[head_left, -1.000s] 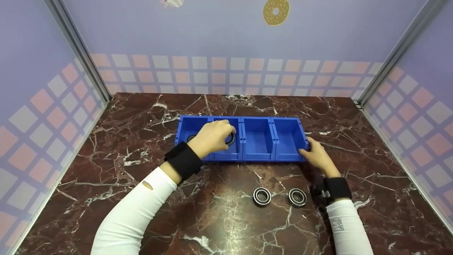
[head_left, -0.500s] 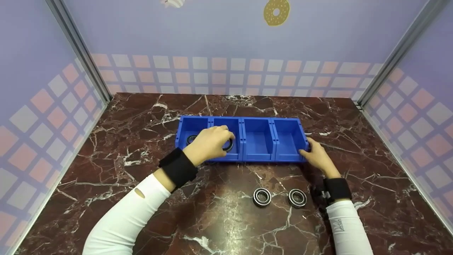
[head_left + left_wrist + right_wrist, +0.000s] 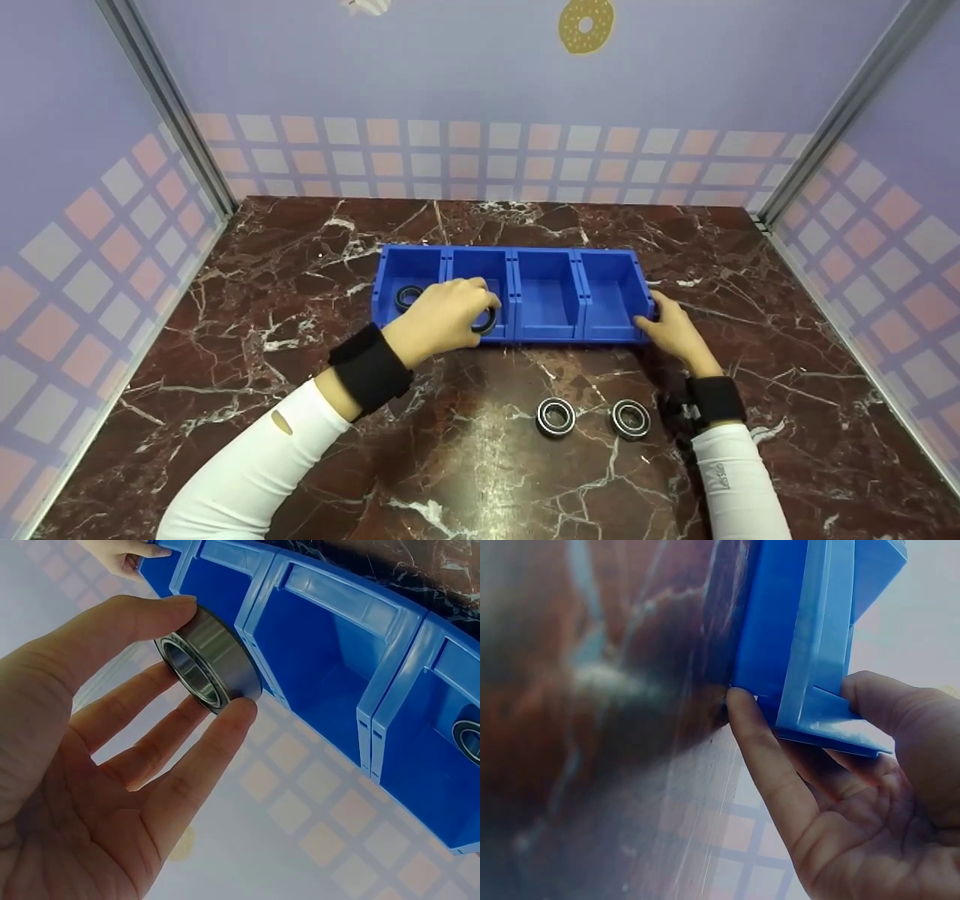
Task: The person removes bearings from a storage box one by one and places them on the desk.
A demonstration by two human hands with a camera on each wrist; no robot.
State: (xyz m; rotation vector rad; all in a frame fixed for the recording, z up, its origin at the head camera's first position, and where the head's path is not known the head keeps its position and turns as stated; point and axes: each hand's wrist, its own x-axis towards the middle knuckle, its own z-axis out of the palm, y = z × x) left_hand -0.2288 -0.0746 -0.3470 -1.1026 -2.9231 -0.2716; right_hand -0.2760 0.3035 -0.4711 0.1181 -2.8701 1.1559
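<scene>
My left hand [image 3: 448, 316] pinches a ball bearing [image 3: 225, 664] between thumb and fingertips. In the head view it hangs over the front part of the second compartment from the left in a row of blue storage bins [image 3: 547, 296]. A second bearing [image 3: 408, 297] lies in the leftmost compartment, partly covered by the left hand. At the row's right end my right hand [image 3: 673, 331] grips the side wall, thumb over the rim and fingers on the outside, as the blue bin wall [image 3: 810, 637] in the right wrist view shows.
Two more bearings, a left one [image 3: 555, 417] and a right one [image 3: 630, 418], lie on the dark red marbled table [image 3: 480, 472] in front of the bins. Patterned panels [image 3: 480, 82] enclose the table at the back and both sides.
My left hand has drawn toward the front edge of the bins with the bearing still pinched, uncovering more of the bearing in the leftmost compartment. My right hand and the bins have stayed in place.
</scene>
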